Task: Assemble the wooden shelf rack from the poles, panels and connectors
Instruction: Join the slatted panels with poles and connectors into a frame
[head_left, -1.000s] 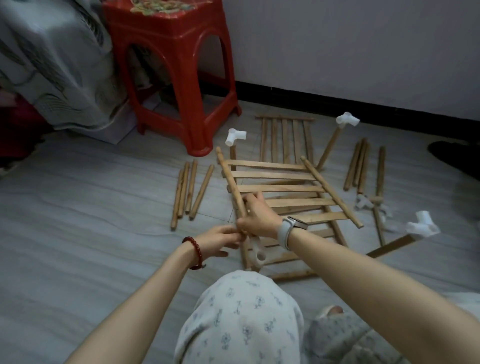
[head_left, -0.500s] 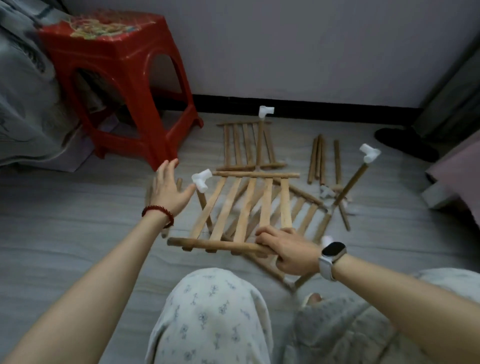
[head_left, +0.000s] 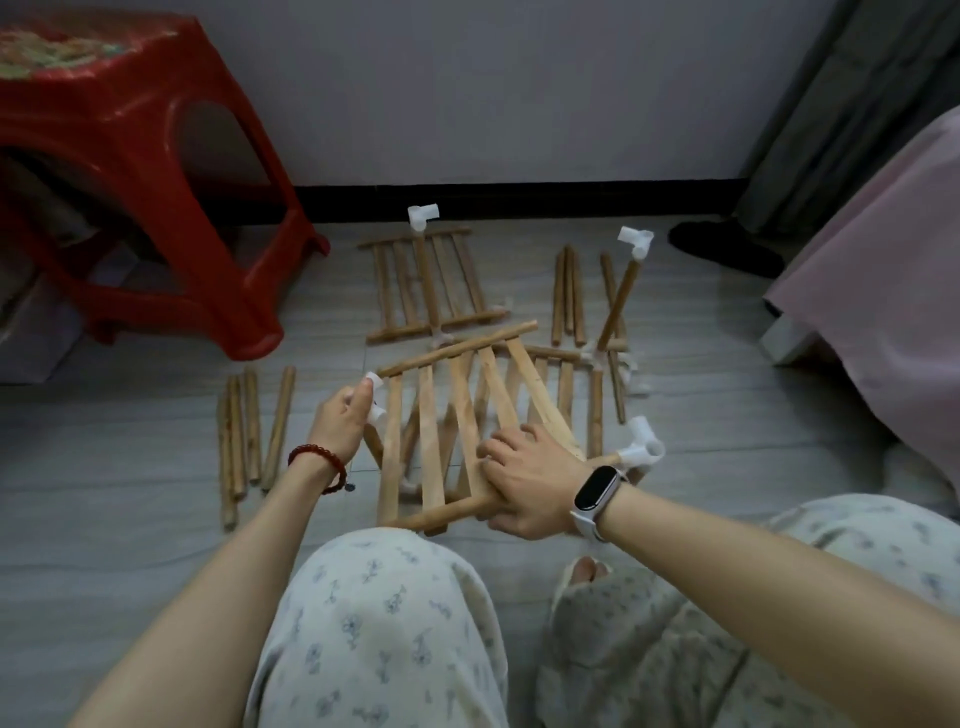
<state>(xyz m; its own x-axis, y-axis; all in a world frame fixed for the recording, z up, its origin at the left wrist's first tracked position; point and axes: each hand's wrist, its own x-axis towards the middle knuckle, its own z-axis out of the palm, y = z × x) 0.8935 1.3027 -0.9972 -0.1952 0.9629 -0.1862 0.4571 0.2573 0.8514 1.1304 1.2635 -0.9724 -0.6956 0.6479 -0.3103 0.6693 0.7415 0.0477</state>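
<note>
knees: two knees in pale flowered trousers (head_left: 374, 623) fill the near edge of the floor (head_left: 130, 519).
right hand: right hand (head_left: 530, 480), with a dark watch (head_left: 597, 486) on its wrist, fingers curled round the near rail of the held slatted panel (head_left: 452, 415), at the rail's right end.
left hand: left hand (head_left: 340, 423), with a red bead bracelet (head_left: 319, 465) on its wrist, grips a white connector (head_left: 375, 397) just beside the left end of the panel's far rail; whether connector and rail touch cannot be told.
held slatted panel: middle of the floor, in front of the knees, tilted, far rail rising to the right, lying over other wooden parts.
near-right connector: a white connector on a pole (head_left: 644, 447) lies just right of the right wrist.
left pole bundle: four loose poles (head_left: 249, 431) lie side by side on the floor, left of the left hand, pointing away from the person.
partly built frame: more slats and a pole (head_left: 596, 410) lie under and right of the held panel.
right pole group: loose poles (head_left: 569, 296) lie further right, near a leaning pole capped with a white connector (head_left: 636, 241).
far panel: a second slatted panel (head_left: 426, 283) lies flat near the far wall, with a connector-capped pole (head_left: 423, 218) across it.
stool: a red plastic stool (head_left: 130, 156) stands at the far left of the floor.
right edge: pink bedding (head_left: 883, 286) and a grey curtain (head_left: 841, 104).
</note>
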